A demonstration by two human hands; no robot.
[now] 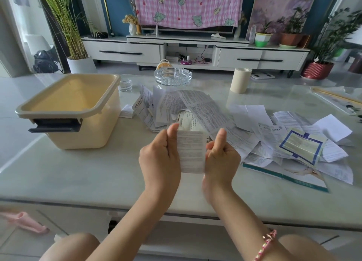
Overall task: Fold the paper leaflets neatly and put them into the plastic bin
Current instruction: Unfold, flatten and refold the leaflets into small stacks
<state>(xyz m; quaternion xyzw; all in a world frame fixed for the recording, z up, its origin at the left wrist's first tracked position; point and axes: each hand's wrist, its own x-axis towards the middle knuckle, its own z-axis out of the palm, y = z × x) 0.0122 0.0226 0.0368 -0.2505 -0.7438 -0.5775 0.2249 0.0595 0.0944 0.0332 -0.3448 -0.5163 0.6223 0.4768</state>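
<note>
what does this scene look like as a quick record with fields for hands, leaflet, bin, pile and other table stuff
left hand: pinches the leaflet's left edge, thumb on front
right hand: pinches its right edge, thumb up
leaflet: printed, held between both hands above the table, nearer than the pile
bin: cream plastic, open, on the table at left; no leaflets visible inside
pile: loose unfolded leaflets spread from centre to right
other: glass ashtray, small glass jar, cream roll behind the pile
</note>
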